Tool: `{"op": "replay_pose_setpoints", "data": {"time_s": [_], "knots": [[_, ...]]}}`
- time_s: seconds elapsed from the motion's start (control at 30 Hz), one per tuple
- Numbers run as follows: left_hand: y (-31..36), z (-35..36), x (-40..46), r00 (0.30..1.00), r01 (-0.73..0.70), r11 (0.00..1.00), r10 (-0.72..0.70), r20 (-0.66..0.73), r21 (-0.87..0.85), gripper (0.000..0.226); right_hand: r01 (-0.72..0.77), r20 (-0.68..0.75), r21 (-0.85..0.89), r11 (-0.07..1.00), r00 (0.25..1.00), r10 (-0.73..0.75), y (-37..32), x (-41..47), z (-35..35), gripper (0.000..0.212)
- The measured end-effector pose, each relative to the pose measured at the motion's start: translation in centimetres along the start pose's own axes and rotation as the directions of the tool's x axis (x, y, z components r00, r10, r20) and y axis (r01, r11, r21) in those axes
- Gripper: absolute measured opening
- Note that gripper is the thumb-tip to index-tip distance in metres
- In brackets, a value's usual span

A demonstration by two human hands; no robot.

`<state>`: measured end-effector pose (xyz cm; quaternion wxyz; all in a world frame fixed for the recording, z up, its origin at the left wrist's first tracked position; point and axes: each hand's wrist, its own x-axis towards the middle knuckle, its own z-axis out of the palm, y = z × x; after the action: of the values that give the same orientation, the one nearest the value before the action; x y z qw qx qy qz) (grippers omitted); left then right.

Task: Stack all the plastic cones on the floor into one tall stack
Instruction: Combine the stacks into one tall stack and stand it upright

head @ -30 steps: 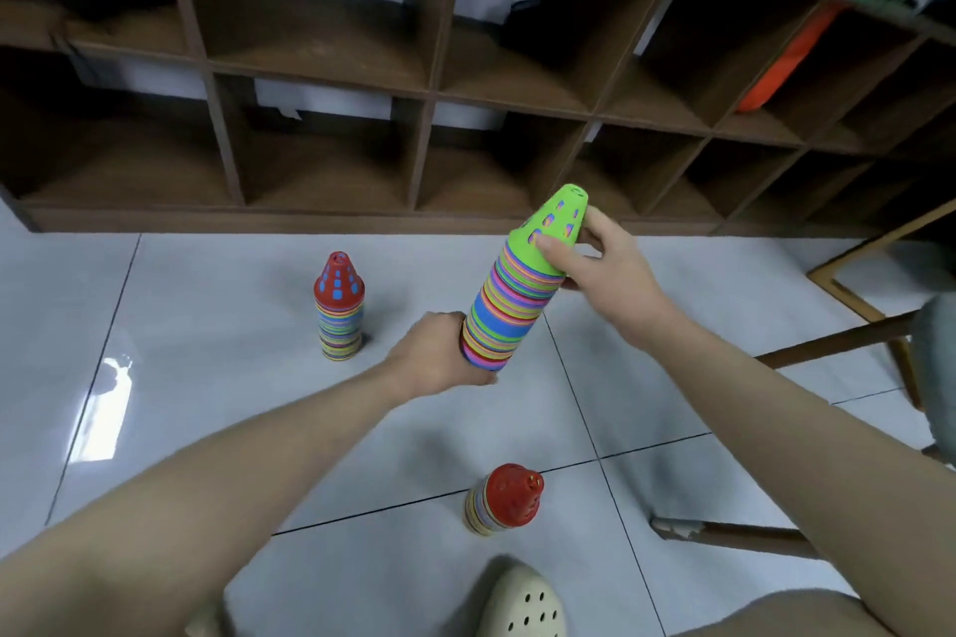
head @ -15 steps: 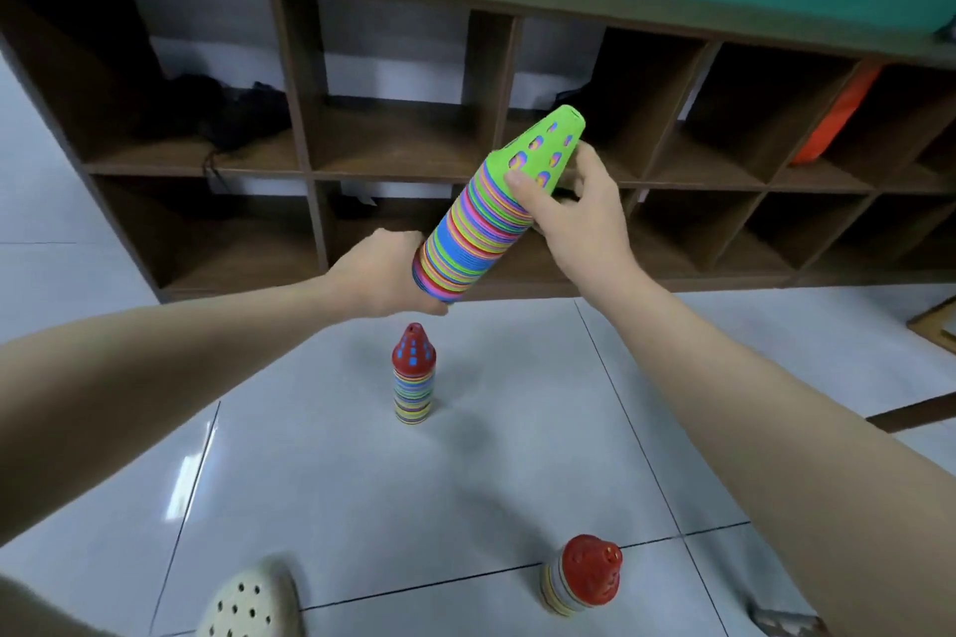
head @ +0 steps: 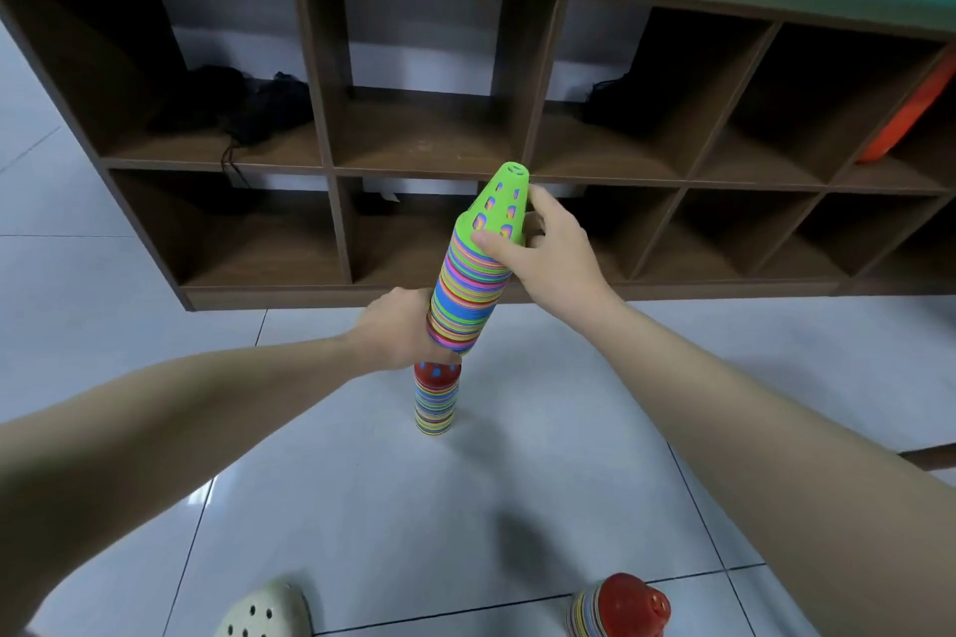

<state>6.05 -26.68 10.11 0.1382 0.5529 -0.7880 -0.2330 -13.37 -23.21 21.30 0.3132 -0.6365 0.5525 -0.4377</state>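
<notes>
A tall multicoloured stack of cones with a green cone on top (head: pixel 473 269) is held in the air, tilted to the right. My left hand (head: pixel 398 334) grips its lower end. My right hand (head: pixel 548 238) pinches the green top cone. The stack's lower end hangs right above a short stack with a red top cone (head: pixel 435 396) that stands upright on the floor; its tip is partly hidden behind my left hand. Another short stack with a red top (head: pixel 621 605) stands at the bottom right.
A dark wooden cubby shelf (head: pixel 331 171) runs along the wall behind the cones, with black items and an orange object (head: pixel 910 119) in its compartments. A cream perforated shoe (head: pixel 264 610) is at the bottom edge. The floor is pale glossy tile (head: pixel 320 507).
Both hands have carried the green-topped stack down and over until its base is just above the standing red-topped stack. The view has moved closer to that stack.
</notes>
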Motion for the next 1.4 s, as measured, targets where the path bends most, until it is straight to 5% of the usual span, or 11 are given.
{"op": "replay_pose_setpoints", "data": {"time_s": [0.83,1.17,1.4], "knots": [[-5.3,6.5,1.8,0.977,0.182,0.983,-0.181,0.108,0.0,0.069,-0.038,0.171,-0.037,0.999,0.984,0.044,6.9,1.6,4.9,0.053],[-6.3,8.2,1.5,0.979,0.197,0.949,-0.177,0.101,-0.247,0.058,0.023,0.246,-0.129,0.991,0.969,0.01,7.9,1.6,6.7,0.061],[-6.2,6.7,1.1,0.979,0.193,0.957,-0.173,0.111,-0.217,0.058,0.01,0.265,-0.15,0.989,0.964,0.03,7.6,1.7,6.4,0.06]]}}
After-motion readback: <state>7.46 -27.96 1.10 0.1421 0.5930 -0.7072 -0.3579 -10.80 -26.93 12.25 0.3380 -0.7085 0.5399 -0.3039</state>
